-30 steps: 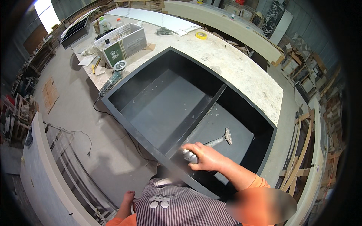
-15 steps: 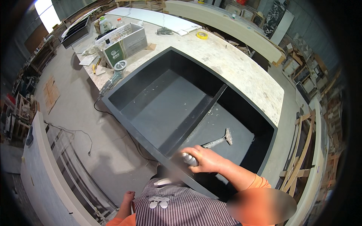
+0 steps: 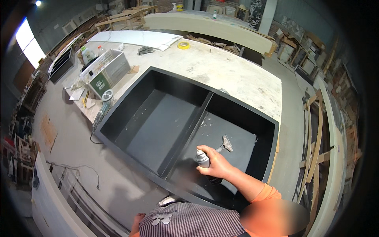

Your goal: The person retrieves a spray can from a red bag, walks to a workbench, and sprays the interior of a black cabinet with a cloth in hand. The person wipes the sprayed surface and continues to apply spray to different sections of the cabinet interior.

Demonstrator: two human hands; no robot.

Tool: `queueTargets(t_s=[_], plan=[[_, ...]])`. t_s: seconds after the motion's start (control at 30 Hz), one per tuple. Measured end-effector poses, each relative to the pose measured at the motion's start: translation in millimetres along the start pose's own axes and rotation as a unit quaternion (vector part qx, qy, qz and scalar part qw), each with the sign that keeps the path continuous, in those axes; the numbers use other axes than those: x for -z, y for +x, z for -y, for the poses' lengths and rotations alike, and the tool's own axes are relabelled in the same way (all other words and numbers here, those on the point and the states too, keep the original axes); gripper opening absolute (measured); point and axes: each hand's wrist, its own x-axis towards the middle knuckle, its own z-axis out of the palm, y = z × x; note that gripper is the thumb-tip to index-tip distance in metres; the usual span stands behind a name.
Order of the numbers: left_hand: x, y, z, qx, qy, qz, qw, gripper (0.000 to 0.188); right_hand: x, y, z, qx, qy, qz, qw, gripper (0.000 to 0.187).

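Note:
My right hand (image 3: 218, 162) is closed around a spray can (image 3: 203, 158) with a silver upper part. The index finger rests on its white nozzle. I hold the can over the right compartment of a large black two-compartment box (image 3: 130, 160), near its divider (image 3: 185, 136). A dark haze blurs the near rim below the can. Behind my hand a scraper (image 3: 226, 143) with a wide, paint-stained head lies in that compartment, its handle partly hidden. Low at my left side, my left hand (image 3: 139, 218) hangs with fingers curled, apart from the box.
The box rests on a pale, stained worktable (image 3: 244, 79). An angle grinder (image 3: 106, 103) lies by its left corner, near a carton (image 3: 106, 73) of bottles. Yellow tape (image 3: 183, 45) sits farther back. Slabs on frames stand left and right; a cable (image 3: 94, 173) trails on the floor.
My right hand has moved the spray can from the near rim to farther over the right compartment. The view has tilted upward. My left hand stays low at my side.

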Motion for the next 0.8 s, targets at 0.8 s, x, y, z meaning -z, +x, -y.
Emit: queueTargets(t_s=[0.8], plan=[[-11, -30, -57, 0.037, -0.065, 0.027, 0.997, 0.031, 54, -42, -6, -0.196, 0.041, -0.198, 0.959, 0.097]])
